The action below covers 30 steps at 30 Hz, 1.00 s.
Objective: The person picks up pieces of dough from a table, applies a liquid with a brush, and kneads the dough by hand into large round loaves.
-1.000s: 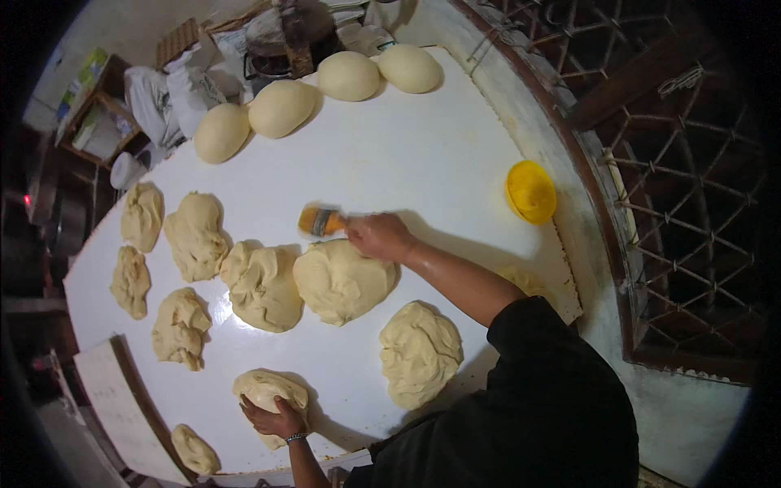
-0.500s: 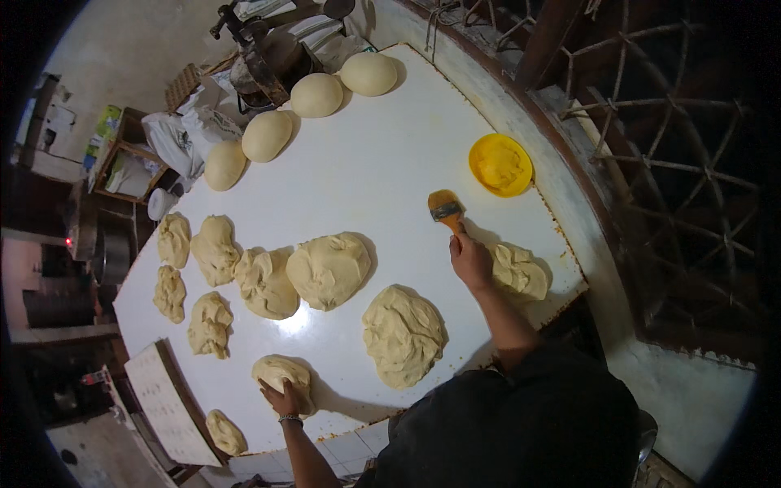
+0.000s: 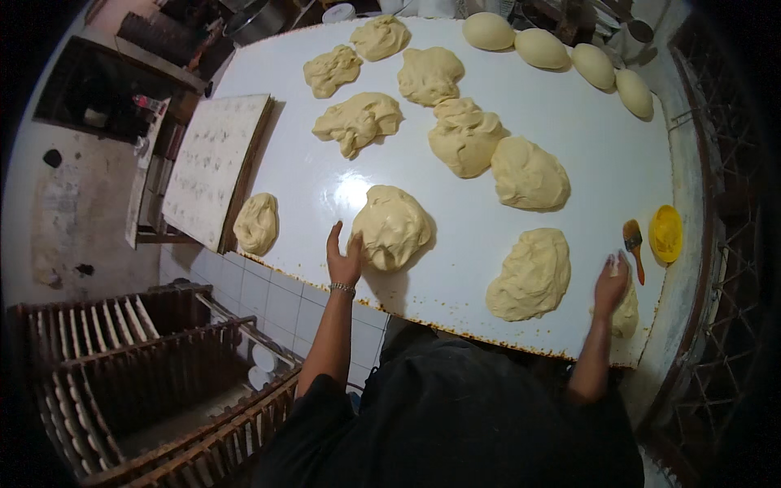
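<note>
Tabletop (image 3: 610, 163): white, carrying all the dough pieces.
Dough (image 3: 397, 226): near the front side; if it sticks, a quick pull could tear it.
Left hand (image 3: 344, 262): loosely opened, thumb at the dough's left side.
Right hand (image 3: 612, 286): appears to grasp nothing, beside the right dough (image 3: 627, 315); contact I cannot tell.
Bowl (image 3: 665, 212): yellow; a push could tip it.
Brush (image 3: 633, 237): lying between right hand and bowl; a careless sweep could knock it.
</note>
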Tool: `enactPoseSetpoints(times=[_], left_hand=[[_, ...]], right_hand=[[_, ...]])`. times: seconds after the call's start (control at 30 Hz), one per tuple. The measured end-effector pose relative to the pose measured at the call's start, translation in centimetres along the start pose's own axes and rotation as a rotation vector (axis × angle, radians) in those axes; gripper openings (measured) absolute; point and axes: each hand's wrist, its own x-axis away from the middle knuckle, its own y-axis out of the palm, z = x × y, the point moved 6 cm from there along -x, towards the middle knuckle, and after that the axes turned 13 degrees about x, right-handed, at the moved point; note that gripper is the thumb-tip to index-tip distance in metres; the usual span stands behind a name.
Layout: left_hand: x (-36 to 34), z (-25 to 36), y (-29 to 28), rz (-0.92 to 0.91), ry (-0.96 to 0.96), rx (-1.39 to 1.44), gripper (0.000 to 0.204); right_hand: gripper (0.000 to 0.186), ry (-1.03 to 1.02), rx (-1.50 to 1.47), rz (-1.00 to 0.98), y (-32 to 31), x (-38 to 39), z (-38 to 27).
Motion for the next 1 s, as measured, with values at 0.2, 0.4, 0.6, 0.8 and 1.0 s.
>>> enactPoseSetpoints(times=[0.2, 0.4, 0.6, 0.8, 1.0], left_hand=[[-10.5, 1.1, 10.3, -0.410, 0.262, -0.175, 0.066], [-13.3, 10.5, 4.4, -0.657, -0.101, 0.317, 0.054], [-5.8, 10.0, -8.3, -0.869, 0.533, 0.356, 0.054], [-2.6, -6.3, -10.2, -1.278, -0.090, -0.113, 0.076], [-16.3, -4.3, -13.9, -0.162, 0.106, 0.053, 0.119]], right_hand=[[0.050, -0.033, -0.523, -0.560, 14.4, 21.2, -36.6], [0.078, -0.233, -0.785, -0.615, 8.5, 11.1, -49.7], [0.067, -0.695, -0.495, -0.321, -3.2, 22.5, -49.0], [0.042, -0.479, -0.188, -1.184, 5.8, 33.7, -42.6], [0.076, -0.346, 0.276, -0.251, 10.4, 19.2, -35.9]])
